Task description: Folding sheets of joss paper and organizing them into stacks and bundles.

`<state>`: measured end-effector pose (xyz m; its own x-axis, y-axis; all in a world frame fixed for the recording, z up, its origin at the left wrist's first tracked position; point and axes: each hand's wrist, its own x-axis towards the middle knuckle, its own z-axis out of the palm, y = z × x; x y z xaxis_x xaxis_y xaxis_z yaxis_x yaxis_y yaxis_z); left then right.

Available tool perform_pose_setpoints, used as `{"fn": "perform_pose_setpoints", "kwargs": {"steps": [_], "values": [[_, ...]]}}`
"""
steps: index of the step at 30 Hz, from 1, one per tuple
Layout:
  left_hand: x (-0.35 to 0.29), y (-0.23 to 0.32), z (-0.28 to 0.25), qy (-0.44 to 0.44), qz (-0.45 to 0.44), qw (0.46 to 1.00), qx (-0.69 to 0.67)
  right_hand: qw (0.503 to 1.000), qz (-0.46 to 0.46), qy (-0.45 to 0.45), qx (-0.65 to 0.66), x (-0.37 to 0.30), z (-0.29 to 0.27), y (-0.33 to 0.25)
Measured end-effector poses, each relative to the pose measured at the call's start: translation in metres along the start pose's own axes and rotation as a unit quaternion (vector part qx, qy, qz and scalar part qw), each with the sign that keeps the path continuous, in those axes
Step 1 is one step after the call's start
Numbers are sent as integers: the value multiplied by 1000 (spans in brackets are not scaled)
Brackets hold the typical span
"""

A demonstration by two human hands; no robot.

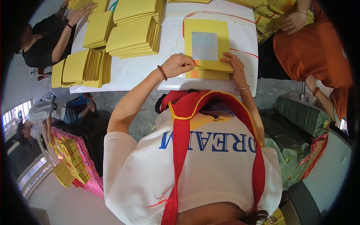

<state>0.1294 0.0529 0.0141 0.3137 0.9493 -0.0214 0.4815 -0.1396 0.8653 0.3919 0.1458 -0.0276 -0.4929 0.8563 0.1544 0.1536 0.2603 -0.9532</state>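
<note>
A stack of yellow joss paper (pixel 225 33), with a silver square on its top sheet, lies in front of me near the table's front edge. The top sheet's lower edge is lifted off the paper beneath, and an orange patch shows at its lower left. My left hand (pixel 179 64) is closed, its fingertips pinched at the left edge beside that patch. At the right edge, my right hand (pixel 236 66) grips the sheet's lower right corner, fingers on top. Its thumb is mostly hidden.
Piles of folded yellow paper (pixel 133 37) fill the table's left side. Red string (pixel 243 51) lies on the white tabletop (pixel 170 80). A co-worker's hand (pixel 80 13) is at the far left; an orange-clad person (pixel 307 48) stands at right. Dark seats (pixel 296 116) are behind.
</note>
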Motion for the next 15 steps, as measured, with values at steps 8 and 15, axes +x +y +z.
{"fn": "perform_pose_setpoints", "kwargs": {"steps": [8, 15], "values": [[2, -3, -1, 12, -123, 982, -143, 998, -40, -47, -13, -3, -7, 11], [3, -7, -8, 3, -166, 959, -232, 985, 1, -31, -167, -4, -1, 3]]}}
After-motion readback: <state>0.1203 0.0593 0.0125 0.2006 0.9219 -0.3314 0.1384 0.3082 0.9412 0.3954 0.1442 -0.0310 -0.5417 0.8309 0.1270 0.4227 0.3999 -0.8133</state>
